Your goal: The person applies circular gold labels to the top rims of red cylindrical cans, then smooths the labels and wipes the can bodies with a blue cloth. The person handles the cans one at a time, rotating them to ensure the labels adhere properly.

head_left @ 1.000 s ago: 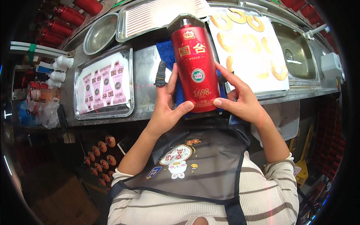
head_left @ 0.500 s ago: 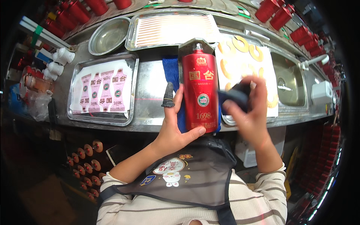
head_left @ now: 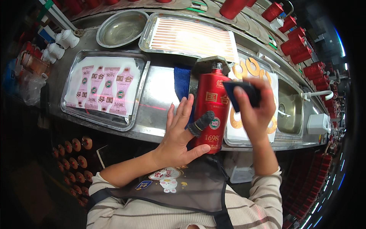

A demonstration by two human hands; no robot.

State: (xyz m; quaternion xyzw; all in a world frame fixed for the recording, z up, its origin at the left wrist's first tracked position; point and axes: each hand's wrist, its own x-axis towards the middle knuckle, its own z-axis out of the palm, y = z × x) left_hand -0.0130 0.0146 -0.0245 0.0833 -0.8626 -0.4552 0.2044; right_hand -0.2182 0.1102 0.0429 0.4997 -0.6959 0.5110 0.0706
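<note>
A red bottle [head_left: 207, 129] with gold characters and a small round green-and-white emblem lies face up, its neck toward the far side in a metal holder [head_left: 202, 65]. My left hand [head_left: 177, 135] is at its left side, fingers spread. The index finger, in a grey knitted finger cover [head_left: 201, 124], touches the bottle's front near the emblem, and the thumb lies at its lower end. My right hand [head_left: 259, 110] is closed round a dark blue-black flat pad [head_left: 244, 95] over the bottle's upper right edge. What the pad touches is hard to tell.
On the left stands a steel tray [head_left: 68, 103] of pink labels; behind it, a metal bowl [head_left: 122, 28]. A tray of striped strips [head_left: 190, 36] lies at the back. Gold curved labels [head_left: 251, 66] lie right, before a sink [head_left: 291, 110]. Red bottles [head_left: 295, 47] line the far conveyor.
My left hand has brought its covered index finger from beside the bottle onto its front. My right hand has moved the pad up along the bottle's right side. The whole view has shifted.
</note>
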